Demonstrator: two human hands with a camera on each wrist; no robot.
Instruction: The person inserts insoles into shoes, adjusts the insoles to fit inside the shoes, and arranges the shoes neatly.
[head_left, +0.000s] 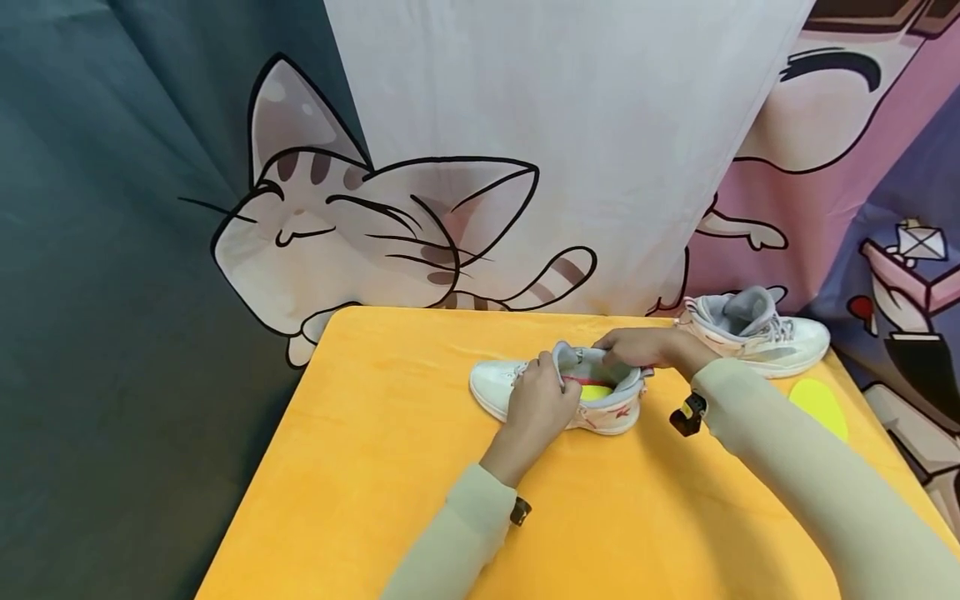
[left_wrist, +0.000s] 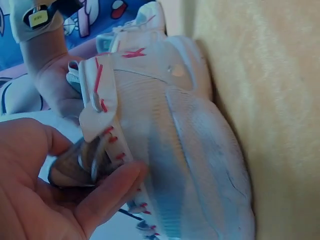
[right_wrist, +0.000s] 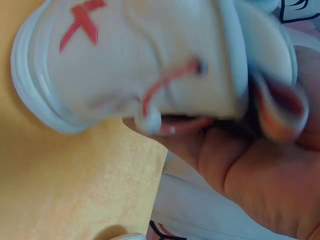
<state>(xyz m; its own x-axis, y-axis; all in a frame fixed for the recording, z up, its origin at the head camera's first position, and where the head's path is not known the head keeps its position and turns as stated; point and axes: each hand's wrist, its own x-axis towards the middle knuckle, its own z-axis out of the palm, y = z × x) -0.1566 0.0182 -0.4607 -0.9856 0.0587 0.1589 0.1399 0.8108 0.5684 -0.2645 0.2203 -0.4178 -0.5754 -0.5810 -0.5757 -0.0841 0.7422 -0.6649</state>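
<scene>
A white sneaker [head_left: 611, 419] with red stitching stands on the yellow table, its toe to the left. My left hand [head_left: 542, 396] grips the near side of its collar by the laces, thumb on the outer wall in the left wrist view. At the heel end, my right hand [head_left: 647, 347] holds the far rim, fingertips reaching into the opening. The right wrist view shows that hand [right_wrist: 260, 175] bent around the heel collar, beside a pull loop [right_wrist: 287, 112]. A bright yellow insole [head_left: 595, 392] shows inside the shoe; its front part is hidden.
A matching sneaker [head_left: 798, 342] sits at the table's back right corner, toe to the right. Near it lies a flat bright yellow piece [head_left: 819, 406], partly covered by my right sleeve. Behind the yellow table [head_left: 360, 467] hangs a printed cat curtain [head_left: 622, 108].
</scene>
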